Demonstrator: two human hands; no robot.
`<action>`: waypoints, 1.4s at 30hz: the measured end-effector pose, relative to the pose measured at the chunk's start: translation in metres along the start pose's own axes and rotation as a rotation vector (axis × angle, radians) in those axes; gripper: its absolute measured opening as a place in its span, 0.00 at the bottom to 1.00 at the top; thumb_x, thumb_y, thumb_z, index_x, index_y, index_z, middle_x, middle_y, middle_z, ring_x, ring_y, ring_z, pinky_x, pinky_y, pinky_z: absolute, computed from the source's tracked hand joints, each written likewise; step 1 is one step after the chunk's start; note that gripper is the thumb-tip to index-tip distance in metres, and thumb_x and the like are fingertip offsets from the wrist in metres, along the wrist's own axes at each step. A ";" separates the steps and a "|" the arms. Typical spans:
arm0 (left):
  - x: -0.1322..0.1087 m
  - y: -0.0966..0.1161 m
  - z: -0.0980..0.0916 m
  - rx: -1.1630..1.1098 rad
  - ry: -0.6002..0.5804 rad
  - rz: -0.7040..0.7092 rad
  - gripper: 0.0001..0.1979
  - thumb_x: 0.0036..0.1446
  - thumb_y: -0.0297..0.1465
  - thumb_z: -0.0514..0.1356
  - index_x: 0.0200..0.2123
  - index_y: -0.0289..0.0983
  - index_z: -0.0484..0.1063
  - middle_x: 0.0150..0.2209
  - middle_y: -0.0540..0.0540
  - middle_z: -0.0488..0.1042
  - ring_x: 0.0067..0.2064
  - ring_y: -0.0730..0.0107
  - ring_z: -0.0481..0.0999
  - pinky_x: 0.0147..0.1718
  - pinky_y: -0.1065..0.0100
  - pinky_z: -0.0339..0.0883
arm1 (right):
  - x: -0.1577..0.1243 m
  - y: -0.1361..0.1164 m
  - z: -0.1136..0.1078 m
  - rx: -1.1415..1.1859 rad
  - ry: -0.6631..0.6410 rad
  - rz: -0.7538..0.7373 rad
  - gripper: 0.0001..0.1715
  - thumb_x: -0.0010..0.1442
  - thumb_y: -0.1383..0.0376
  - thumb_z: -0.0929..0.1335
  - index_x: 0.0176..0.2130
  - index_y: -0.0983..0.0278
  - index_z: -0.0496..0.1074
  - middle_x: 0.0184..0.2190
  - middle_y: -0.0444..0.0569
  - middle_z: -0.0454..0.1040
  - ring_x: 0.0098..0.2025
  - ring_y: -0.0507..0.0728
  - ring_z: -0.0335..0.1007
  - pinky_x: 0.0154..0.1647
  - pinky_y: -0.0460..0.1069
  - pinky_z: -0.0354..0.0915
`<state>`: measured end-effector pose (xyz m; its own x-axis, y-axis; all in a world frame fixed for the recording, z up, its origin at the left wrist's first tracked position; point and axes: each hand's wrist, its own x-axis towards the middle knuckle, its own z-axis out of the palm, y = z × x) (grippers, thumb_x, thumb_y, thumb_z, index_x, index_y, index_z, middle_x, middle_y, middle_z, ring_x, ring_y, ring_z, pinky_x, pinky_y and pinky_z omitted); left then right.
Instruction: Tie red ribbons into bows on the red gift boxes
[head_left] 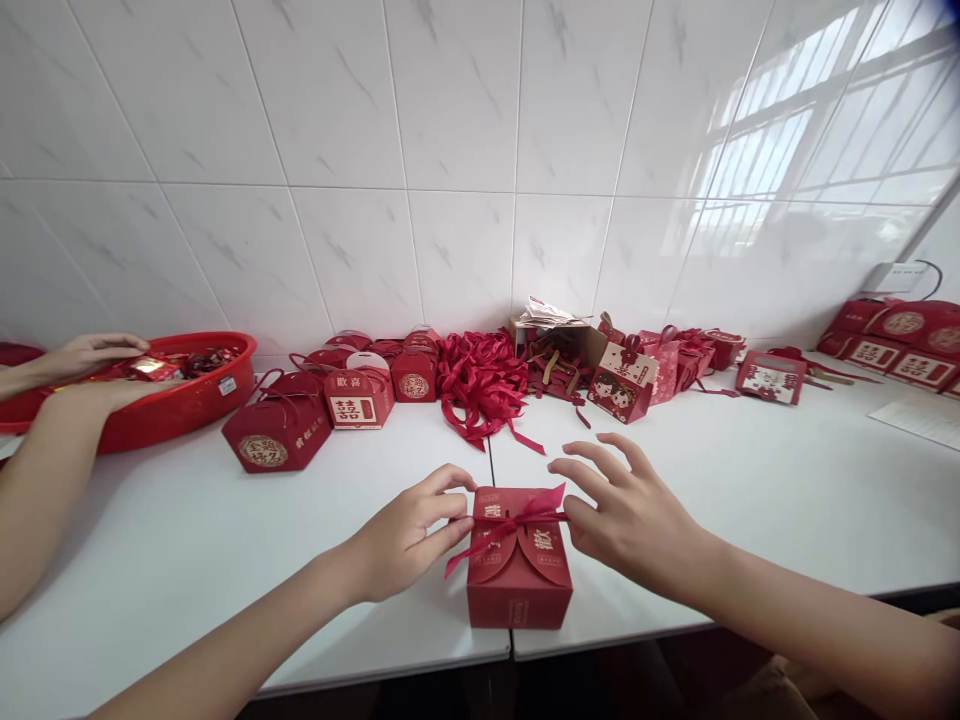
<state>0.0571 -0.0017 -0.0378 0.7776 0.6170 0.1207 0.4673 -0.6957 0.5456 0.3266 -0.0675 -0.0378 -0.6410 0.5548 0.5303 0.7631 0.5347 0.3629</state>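
Note:
A red gift box (519,603) with gold lettering stands upright at the table's front edge, its curved top flaps folded together. Across its top runs a red ribbon (516,524), tied in the middle, with loose tails at both sides. My left hand (409,535) pinches the ribbon at the box's left edge between thumb and fingers. On the other side, my right hand (626,505) grips the ribbon between thumb and index finger, its other fingers raised and spread. Both hands are close against the box.
At left, another person's hands (94,365) reach into a red basin (169,425) of wrapped sweets. Along the wall stand several red boxes (277,425), a heap of ribbons (484,380), an open carton (596,345) and a couple-print box (622,380). More boxes (900,345) line the right end.

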 end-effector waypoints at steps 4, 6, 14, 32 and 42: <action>-0.001 0.001 0.002 -0.003 0.023 0.005 0.16 0.66 0.35 0.45 0.29 0.37 0.66 0.51 0.43 0.63 0.48 0.64 0.69 0.47 0.63 0.65 | 0.002 0.004 -0.002 0.458 -0.073 0.171 0.06 0.57 0.63 0.68 0.36 0.62 0.71 0.48 0.55 0.71 0.52 0.63 0.66 0.52 0.59 0.63; -0.001 0.002 0.004 -0.051 0.048 0.039 0.14 0.65 0.36 0.48 0.30 0.37 0.66 0.51 0.43 0.63 0.49 0.63 0.68 0.49 0.63 0.64 | 0.007 0.000 -0.002 0.674 -0.150 0.238 0.26 0.54 0.54 0.70 0.50 0.62 0.68 0.56 0.59 0.65 0.57 0.63 0.62 0.54 0.57 0.64; 0.019 -0.052 0.004 0.198 0.520 -0.178 0.22 0.60 0.38 0.53 0.56 0.41 0.52 0.55 0.40 0.62 0.50 0.63 0.71 0.45 0.63 0.70 | 0.012 -0.021 -0.007 0.680 -0.326 0.063 0.35 0.58 0.53 0.67 0.62 0.53 0.59 0.63 0.53 0.60 0.61 0.65 0.58 0.59 0.60 0.59; 0.057 -0.173 -0.088 0.545 0.523 -0.630 0.30 0.51 0.42 0.57 0.53 0.30 0.61 0.54 0.24 0.60 0.58 0.30 0.58 0.49 0.38 0.58 | 0.007 0.029 0.089 0.298 -0.366 0.613 0.23 0.60 0.64 0.64 0.54 0.68 0.66 0.43 0.67 0.75 0.42 0.71 0.75 0.32 0.58 0.69; -0.001 -0.069 -0.046 0.305 0.159 -0.135 0.42 0.48 0.44 0.64 0.62 0.39 0.51 0.59 0.36 0.60 0.58 0.51 0.64 0.54 0.55 0.64 | 0.038 0.048 0.152 0.584 -0.301 0.738 0.12 0.61 0.59 0.67 0.28 0.63 0.69 0.26 0.48 0.72 0.28 0.56 0.71 0.26 0.49 0.64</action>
<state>0.0042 0.0627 -0.0374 0.6367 0.7433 0.2055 0.6836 -0.6673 0.2956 0.3261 0.0762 -0.1168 -0.0769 0.9712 0.2254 0.8714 0.1754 -0.4582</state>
